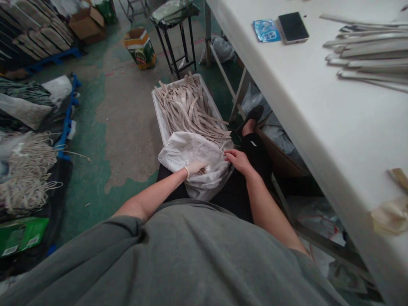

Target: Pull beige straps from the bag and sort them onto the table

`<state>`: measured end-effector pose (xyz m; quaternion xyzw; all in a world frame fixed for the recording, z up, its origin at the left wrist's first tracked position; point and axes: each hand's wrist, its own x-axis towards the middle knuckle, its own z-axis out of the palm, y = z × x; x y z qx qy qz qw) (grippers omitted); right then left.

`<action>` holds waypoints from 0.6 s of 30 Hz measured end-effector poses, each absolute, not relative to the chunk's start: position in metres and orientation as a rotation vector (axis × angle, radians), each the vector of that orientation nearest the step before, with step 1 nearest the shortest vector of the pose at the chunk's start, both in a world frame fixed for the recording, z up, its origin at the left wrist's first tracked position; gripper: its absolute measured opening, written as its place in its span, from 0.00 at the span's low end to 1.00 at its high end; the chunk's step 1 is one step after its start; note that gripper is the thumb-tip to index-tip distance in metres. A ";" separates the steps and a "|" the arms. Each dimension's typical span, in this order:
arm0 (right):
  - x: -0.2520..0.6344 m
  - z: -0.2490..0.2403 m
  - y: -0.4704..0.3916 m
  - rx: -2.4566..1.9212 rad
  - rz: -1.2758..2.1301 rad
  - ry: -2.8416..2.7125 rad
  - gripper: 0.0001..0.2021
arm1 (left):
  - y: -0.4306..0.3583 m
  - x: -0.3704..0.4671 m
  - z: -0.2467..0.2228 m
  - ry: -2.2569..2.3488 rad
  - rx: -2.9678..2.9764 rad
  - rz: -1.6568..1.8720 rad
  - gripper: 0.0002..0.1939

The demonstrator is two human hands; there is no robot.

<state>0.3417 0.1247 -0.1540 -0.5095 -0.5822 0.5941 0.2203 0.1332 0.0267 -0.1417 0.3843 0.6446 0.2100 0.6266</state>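
Note:
A white sack (pixel 208 185) with its mouth spread wide rests on my lap. My left hand (pixel 195 167), in a pale glove, reaches down into it. Its fingertips are hidden beside a small patch of brownish pieces inside, so its grip does not show. Over the sack's right rim is my right hand (pixel 237 160), bare, with fingers bent and tips drawn together; anything between them is too small to make out. Just beyond the sack, a white plastic crate (pixel 158 117) holds a heap of long beige fabric strips (pixel 188 104).
To my right stands a white table (pixel 302 106) with a dark phone-like device (pixel 293 27), a blue packet (pixel 266 30) and grey strips (pixel 372 53). A black stool (pixel 174 49) and a cardboard box (pixel 140 49) are ahead. Cord bundles (pixel 30 170) lie at left.

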 end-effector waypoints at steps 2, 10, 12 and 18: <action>0.340 -0.151 0.124 -1.396 1.636 -1.624 0.12 | 0.013 0.118 -0.118 1.529 0.874 0.514 0.24; 0.295 -0.093 0.077 -0.927 2.141 -1.774 0.30 | -0.038 0.105 -0.031 1.339 1.007 0.760 0.28; 0.276 -0.075 0.063 -0.804 2.264 -1.731 0.29 | -0.043 0.108 -0.025 1.353 1.020 0.799 0.26; 0.252 -0.035 0.059 -0.815 2.142 -1.412 0.21 | -0.059 0.113 -0.024 1.326 0.884 0.904 0.28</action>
